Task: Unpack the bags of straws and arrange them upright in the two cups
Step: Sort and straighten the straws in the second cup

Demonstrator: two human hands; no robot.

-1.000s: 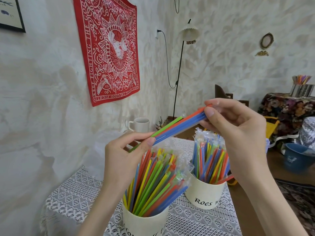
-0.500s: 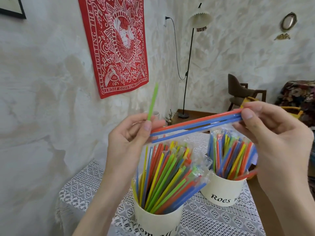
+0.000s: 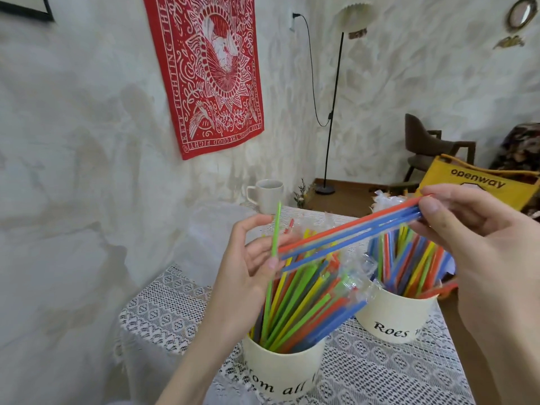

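The bench [image 3: 380, 372], draped in a white lace cloth, stands against the plaster wall [image 3: 87, 141] on the left, and its right edge drops off just beyond the right cup, so open room lies mostly above the cups and toward the camera. The near cup [image 3: 282, 366] and the right cup [image 3: 394, 320] both hold leaning coloured straws, some seemingly in clear wrap, so the unpacking looks well along. Above them the right hand [image 3: 479, 247] pinches one end of a small bundle of red and blue straws [image 3: 350, 232] in its fingers, while the left hand [image 3: 248, 264] pinches a green straw [image 3: 274, 232] nearly upright, with the bundle's other end at its fingertips. The step in hand appears to be separating loose straws; next the green one likely needs lowering straight down into the near cup, clear of the crinkled wrap [image 3: 359, 273]. A white mug [image 3: 267, 195] sits well behind.
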